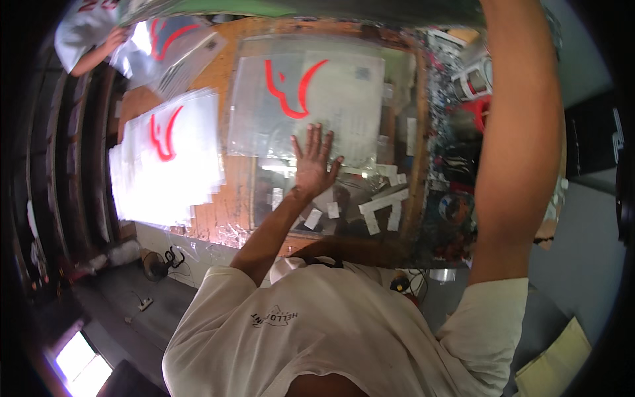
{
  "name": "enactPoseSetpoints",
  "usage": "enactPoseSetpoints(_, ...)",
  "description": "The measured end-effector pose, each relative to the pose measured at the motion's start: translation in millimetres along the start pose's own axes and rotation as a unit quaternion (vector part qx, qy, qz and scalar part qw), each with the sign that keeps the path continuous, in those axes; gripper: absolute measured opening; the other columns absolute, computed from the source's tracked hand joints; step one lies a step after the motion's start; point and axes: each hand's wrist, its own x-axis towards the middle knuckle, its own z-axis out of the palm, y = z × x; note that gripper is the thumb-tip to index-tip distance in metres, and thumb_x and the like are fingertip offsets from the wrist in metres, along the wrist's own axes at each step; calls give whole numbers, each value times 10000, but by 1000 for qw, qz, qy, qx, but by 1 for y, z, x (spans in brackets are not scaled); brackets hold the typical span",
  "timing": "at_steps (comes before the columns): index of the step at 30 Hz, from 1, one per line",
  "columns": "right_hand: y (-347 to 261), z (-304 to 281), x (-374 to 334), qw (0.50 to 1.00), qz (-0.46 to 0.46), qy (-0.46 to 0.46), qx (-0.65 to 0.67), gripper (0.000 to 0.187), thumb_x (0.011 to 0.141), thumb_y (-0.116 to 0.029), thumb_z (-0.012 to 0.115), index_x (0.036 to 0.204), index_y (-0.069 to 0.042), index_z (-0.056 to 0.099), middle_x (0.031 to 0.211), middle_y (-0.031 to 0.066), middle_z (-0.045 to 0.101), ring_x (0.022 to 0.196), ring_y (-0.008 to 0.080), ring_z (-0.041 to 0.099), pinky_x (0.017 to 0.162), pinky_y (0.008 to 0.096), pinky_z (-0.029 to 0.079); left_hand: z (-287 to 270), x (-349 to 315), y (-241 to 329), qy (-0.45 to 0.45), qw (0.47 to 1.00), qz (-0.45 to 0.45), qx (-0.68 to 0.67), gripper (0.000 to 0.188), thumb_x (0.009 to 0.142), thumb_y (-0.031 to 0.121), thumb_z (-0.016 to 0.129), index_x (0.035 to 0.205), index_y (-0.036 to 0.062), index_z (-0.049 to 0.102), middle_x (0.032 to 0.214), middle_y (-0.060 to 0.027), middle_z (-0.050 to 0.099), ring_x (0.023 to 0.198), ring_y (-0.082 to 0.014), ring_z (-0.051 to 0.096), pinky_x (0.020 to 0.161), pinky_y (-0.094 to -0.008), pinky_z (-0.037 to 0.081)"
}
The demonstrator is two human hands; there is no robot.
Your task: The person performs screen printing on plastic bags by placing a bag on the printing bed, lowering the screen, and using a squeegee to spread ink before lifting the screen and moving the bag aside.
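My left hand (pixel 315 161) lies palm down with spread fingers over the lower edge of a clear plastic sheet (pixel 354 106). A curved red print (pixel 304 96) marks that sheet, which rests on a glass-topped board (pixel 264 210) with a wooden border. My right arm (pixel 519 145) reaches up along the right side; its hand is beyond the top of the picture. Left of the board is a stack of clear sheets (pixel 169 185) bearing the same red print, partly washed out by glare.
At the upper left a co-worker's hand (pixel 118 38) holds another printed sheet (pixel 178 49). White tape strips (pixel 370 215) stick to the board's near part. Tubs and a tape roll (pixel 455 207) crowd the right edge. A green-edged panel (pixel 297 18) spans the top. Dark racks (pixel 73 152) stand left.
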Motion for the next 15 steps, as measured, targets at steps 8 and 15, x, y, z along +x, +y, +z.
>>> enactPoseSetpoints(8,13,7,-12,997,-49,-13,61,639,985,-524,472,523,-86,528,437,-16,368,402,103,315,428,315,299,-2,-5,2,-8,1000,8,-7,686,930,323,588,1497,57,310,1585,-217,196,1490,-391,108,1113,-709,53)
enactPoseSetpoints(15,20,14,-4,999,-27,-40,23,595,965,-515,523,540,-100,559,448,-29,414,415,103,359,467,331,361,-2,-6,3,-16,1000,11,12,659,936,370,548,1468,24,366,1578,-218,217,1491,-374,117,1136,-675,41)
